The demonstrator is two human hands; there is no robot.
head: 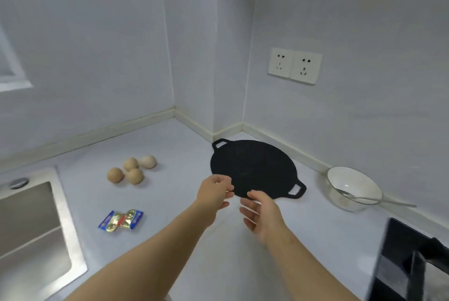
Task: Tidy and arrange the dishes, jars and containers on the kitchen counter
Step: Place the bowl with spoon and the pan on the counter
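A flat black round pan (pixel 255 167) with two loop handles lies on the white counter in the corner. My left hand (pixel 215 192) hovers at the pan's near left edge, fingers loosely curled, holding nothing that I can make out. My right hand (pixel 260 213) is just in front of the pan's near edge, fingers spread and relaxed, palm turned to the left. Neither hand plainly grips the pan. To the right stands a white bowl (pixel 357 183) with a metal spoon (pixel 379 200) lying across it.
Several eggs (pixel 132 169) lie loose on the counter to the left. A blue and gold wrapped packet (pixel 121 220) sits nearer me. A steel sink (pixel 31 228) fills the left edge. A black appliance (pixel 413 264) is at the lower right. Wall sockets (pixel 295 65) are above the pan.
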